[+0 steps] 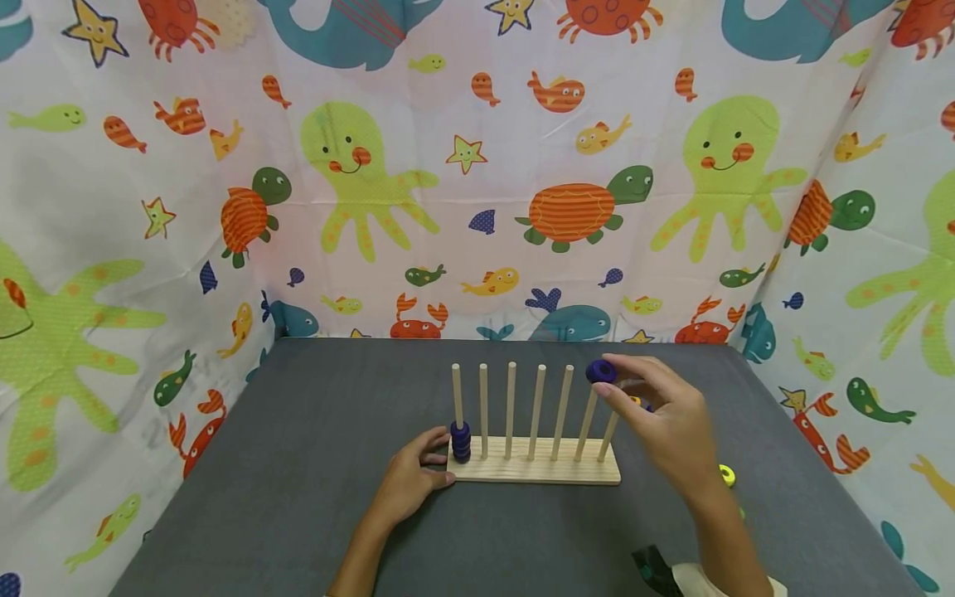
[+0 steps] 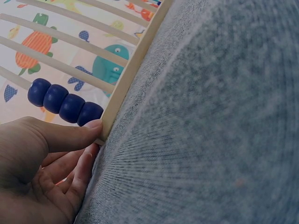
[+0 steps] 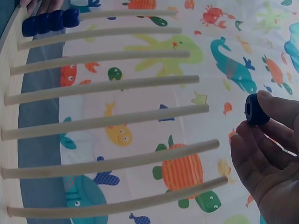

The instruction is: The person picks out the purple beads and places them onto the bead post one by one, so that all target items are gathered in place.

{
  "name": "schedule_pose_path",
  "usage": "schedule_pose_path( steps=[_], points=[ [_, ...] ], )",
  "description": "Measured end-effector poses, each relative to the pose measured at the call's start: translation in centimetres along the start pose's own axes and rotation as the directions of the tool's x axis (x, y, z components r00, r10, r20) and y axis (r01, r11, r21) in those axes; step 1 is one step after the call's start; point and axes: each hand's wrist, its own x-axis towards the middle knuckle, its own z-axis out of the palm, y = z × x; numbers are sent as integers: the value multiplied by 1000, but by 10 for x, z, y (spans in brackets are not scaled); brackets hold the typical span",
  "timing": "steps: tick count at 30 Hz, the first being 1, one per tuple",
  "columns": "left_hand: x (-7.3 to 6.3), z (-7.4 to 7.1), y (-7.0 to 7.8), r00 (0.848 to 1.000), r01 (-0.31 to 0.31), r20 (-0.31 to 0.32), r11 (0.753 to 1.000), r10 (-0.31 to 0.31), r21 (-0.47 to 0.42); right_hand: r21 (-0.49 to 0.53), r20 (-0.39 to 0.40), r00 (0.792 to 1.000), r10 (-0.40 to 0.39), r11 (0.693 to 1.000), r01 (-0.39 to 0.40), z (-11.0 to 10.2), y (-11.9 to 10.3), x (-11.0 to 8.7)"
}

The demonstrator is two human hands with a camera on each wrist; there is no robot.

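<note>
A light wooden peg stand (image 1: 533, 471) with a row of several upright pegs rests on the grey table. Four dark blue beads, a stack (image 1: 460, 443) also visible in the left wrist view as blue beads (image 2: 65, 101), sit on its leftmost peg. My left hand (image 1: 409, 481) grips the left end of the base, thumb on the near side by the lowest bead. Between thumb and fingers, my right hand (image 1: 667, 419) pinches another dark blue bead (image 1: 601, 371), held near the tops of the right-hand pegs. In the right wrist view that bead (image 3: 256, 109) is off the peg ends, its hole showing.
On the table right of the stand lies a yellow bead (image 1: 727, 475), partly behind the right forearm. More small beads show behind the right hand. A fabric curtain with sea animals (image 1: 477, 166) surrounds the table (image 1: 313, 414) at the back and sides.
</note>
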Motion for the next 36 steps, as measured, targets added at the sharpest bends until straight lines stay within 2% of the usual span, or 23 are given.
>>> schedule_pose_path(
  steps=[7,15,25,36],
  points=[
    [0,0,-1,1000,-1,-1,1000,1,1,61,74,997,2,998,-7,11,-6,5],
    [0,0,0,1000,5,-3,1000,-5,-1,128,101,993,-61,991,47,31,-8,6],
    [1,0,1,1000,18,-2,1000,-18,0,81,143,989,-28,997,17,53,-16,9],
    [-1,0,3,1000,18,-6,1000,-18,-8,58,180,977,-115,993,106,72,-27,17]
  ],
)
